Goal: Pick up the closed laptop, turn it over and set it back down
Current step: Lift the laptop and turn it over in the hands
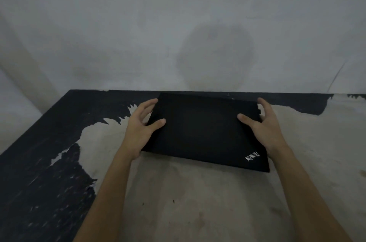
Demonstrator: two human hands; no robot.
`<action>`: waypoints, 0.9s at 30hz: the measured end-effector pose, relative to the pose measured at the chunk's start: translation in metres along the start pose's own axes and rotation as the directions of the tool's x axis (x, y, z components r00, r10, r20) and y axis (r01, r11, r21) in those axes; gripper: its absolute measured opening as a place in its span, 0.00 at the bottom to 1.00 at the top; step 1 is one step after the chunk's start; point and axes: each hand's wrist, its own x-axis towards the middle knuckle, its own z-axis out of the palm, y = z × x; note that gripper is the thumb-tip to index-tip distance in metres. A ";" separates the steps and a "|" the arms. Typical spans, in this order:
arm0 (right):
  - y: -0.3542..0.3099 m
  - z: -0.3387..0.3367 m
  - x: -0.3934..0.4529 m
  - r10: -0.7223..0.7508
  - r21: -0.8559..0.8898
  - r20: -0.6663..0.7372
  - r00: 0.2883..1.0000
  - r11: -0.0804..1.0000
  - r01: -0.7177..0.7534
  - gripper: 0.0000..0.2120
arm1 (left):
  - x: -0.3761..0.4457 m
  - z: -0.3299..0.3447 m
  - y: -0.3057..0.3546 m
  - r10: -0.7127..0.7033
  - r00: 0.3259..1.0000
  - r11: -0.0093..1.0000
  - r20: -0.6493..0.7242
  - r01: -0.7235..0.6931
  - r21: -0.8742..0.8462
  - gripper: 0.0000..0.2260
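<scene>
Head view shows the closed laptop (pixel 204 130) lid-up near the worktop's (pixel 198 202) far edge, left hand (pixel 141 128) and right hand (pixel 263 124) clamped on its short sides, thumbs on top. Fingertip-only grip could slip mid-turn. Wall (pixel 178 33) crowds the far edge; nearer worktop offers room.

Your laptop (pixel 206 132) sat on table (pixel 188 202) near wall (pixel 178 23); your left hand (pixel 138 132) gripped left edge, right hand (pixel 265 128) right edge.
</scene>
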 end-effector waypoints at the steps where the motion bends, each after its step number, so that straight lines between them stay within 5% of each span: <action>1: -0.002 0.000 0.000 0.021 0.042 -0.016 1.000 0.999 -0.021 0.36 | 0.001 -0.001 0.004 -0.024 1.000 0.999 -0.008 0.023 -0.028 0.24; 5: -0.008 0.001 0.000 0.068 0.193 -0.090 0.994 0.980 -0.050 0.23 | 0.004 -0.004 0.016 -0.235 0.963 0.948 -0.133 0.196 -0.250 0.16; 8: -0.003 0.008 -0.001 0.102 0.231 -0.143 0.984 0.971 -0.067 0.23 | 0.009 0.002 0.011 -0.475 0.863 0.747 -0.172 0.292 -0.598 0.14; 10: -0.002 0.018 -0.006 0.113 0.269 -0.185 0.976 0.961 -0.060 0.23 | 0.014 0.009 0.006 -0.517 0.827 0.700 -0.220 0.260 -0.665 0.19; 14: 0.004 0.043 -0.017 0.097 0.307 -0.275 0.957 0.952 -0.008 0.23 | 0.010 0.046 -0.003 -0.552 0.807 0.650 -0.208 0.261 -0.714 0.22; 19: 0.003 0.063 -0.027 0.083 0.365 -0.280 0.957 0.931 0.026 0.23 | -0.002 0.085 -0.019 -0.565 0.756 0.708 -0.331 0.238 -0.665 0.40; 22: 0.001 0.059 -0.026 0.089 0.357 -0.242 0.966 0.934 0.004 0.22 | -0.004 0.079 -0.005 -0.549 0.761 0.726 -0.346 0.229 -0.648 0.31; 27: -0.010 0.043 -0.023 0.009 0.070 -0.048 0.999 0.998 -0.006 0.10 | -0.004 0.047 0.020 -0.496 0.824 0.783 -0.275 0.286 -0.553 0.25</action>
